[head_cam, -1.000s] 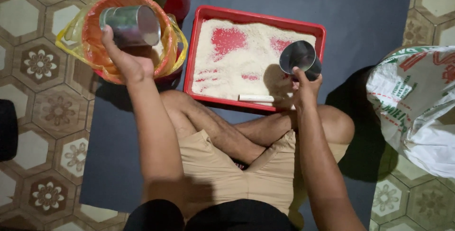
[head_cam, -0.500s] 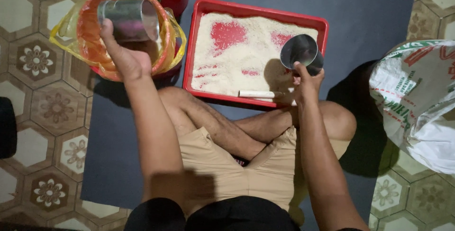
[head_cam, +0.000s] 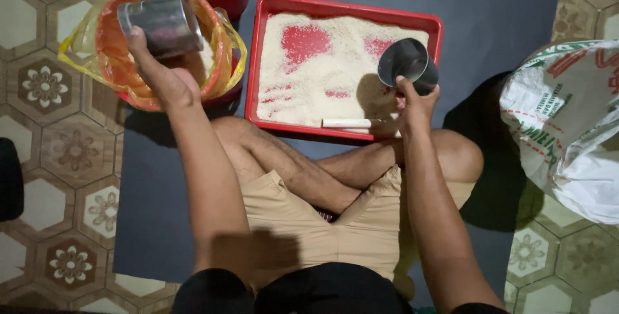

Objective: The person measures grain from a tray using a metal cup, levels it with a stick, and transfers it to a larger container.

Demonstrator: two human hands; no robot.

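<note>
Little has shifted since the earlier frames: my left hand [head_cam: 161, 75] has kept its shiny round metal cup [head_cam: 161, 25] over the orange plastic-lined bucket [head_cam: 106, 62], only a touch higher in view, and my right hand [head_cam: 416, 104] has held its place at the near right corner of the tray.

My left fingers are wrapped around the side of that cup, which lies tipped on its side above the bucket's mouth, its open end turned to the left. Some pale grain shows inside the bucket beneath it.

My right hand clasps a second round metal cup [head_cam: 406, 62], tilted so that its dark open mouth faces up toward me; thumb and fingers are closed about its lower wall. It hangs over the right part of the red rectangular plastic tray [head_cam: 348, 9], which holds a thin spread of white rice grains [head_cam: 342, 56] with bare red patches showing through. A short white stick [head_cam: 348, 122] lies along the tray's near edge, just left of my right hand.

I sit cross-legged on a dark grey mat [head_cam: 503, 4] laid over patterned floor tiles [head_cam: 45, 159]. A white woven sack [head_cam: 567, 120] rests at my right, apart from the tray.
</note>
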